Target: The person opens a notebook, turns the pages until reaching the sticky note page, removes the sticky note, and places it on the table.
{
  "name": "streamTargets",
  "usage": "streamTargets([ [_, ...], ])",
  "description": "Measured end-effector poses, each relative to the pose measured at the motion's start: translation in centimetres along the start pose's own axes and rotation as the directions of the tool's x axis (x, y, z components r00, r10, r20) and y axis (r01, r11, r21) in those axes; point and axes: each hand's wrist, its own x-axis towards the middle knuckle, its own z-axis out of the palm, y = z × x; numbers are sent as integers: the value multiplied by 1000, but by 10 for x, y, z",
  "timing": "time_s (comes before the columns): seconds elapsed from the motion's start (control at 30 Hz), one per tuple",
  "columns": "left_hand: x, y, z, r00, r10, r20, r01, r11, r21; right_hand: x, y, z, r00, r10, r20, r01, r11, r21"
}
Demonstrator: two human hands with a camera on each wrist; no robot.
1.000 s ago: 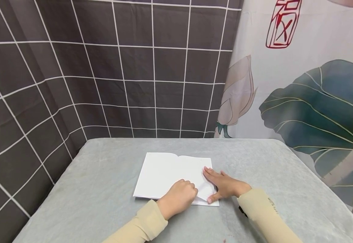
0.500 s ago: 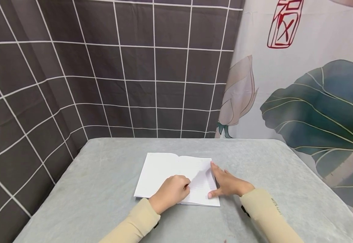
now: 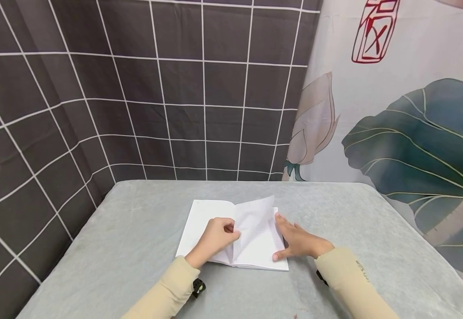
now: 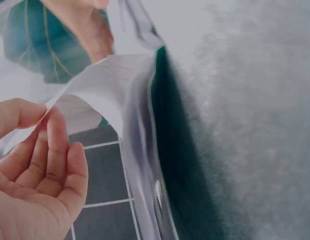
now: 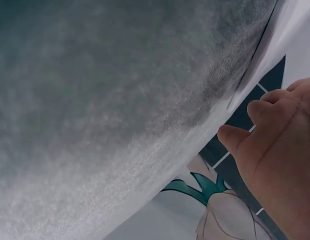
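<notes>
An open notebook [image 3: 191,226] with white pages lies on the table. My left hand [image 3: 216,237] pinches the edge of one page [image 3: 254,217], which stands lifted and curved above the right half. In the left wrist view the page [image 4: 107,80] bends between the thumb and fingers of the left hand [image 4: 42,170]. At the notebook's right edge my right hand [image 3: 300,241] rests with its fingers spread, thumb on the lower right page. The right wrist view shows part of the right hand [image 5: 280,150] beside the notebook's edge.
A grey cloth covers the table [image 3: 135,239]. Behind it hangs a dark curtain [image 3: 183,124] with a white grid. To the right is a white curtain [image 3: 335,155] printed with a lotus bud and a large leaf.
My left hand has moved left and slightly up, lifting the page off the right side. The right hand has shifted slightly towards the notebook's right edge.
</notes>
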Motion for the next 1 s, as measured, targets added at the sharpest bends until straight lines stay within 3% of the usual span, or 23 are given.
streamTargets([
  [0.3,14,-6,-15,988,-135,-78,131,990,-56,0,1,2,999,32,30,-32,999,0],
  [0.53,18,-10,-23,967,-234,-99,216,962,-167,1,1,2,999,10,45,-9,1000,-12],
  [1.0,19,-20,-33,948,-295,-119,253,927,-277,3,-2,2,994,-15,110,13,1000,15],
])
